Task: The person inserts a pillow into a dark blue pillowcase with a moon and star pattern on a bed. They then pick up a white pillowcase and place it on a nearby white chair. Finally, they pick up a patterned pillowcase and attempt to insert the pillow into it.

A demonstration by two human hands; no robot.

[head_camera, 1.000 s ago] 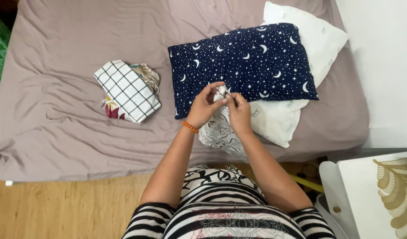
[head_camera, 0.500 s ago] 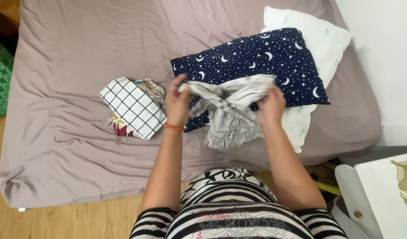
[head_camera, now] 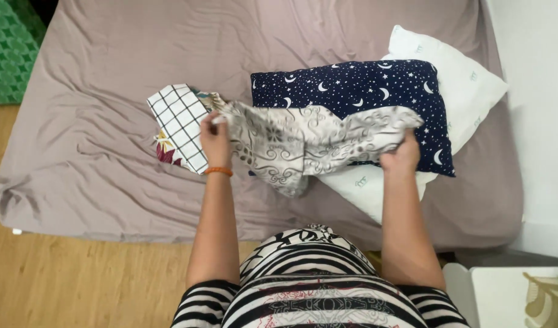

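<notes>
While both hands are raised over the bed (head_camera: pixel 109 182), they stretch a grey patterned cloth (head_camera: pixel 303 143) between them. The left hand (head_camera: pixel 215 136) has its grip closed on the left corner of the cloth, and the right hand (head_camera: pixel 402 157) has its grip closed on the right edge. The cloth hangs in the air, its middle sagging down above the sheet. Behind it lies a dark blue pillow (head_camera: pixel 358 91) with moons and stars, on top of a white pillow (head_camera: pixel 461 85). Just beside the left hand lies a folded checked cloth (head_camera: pixel 179 124), perhaps with another folded piece under it.
</notes>
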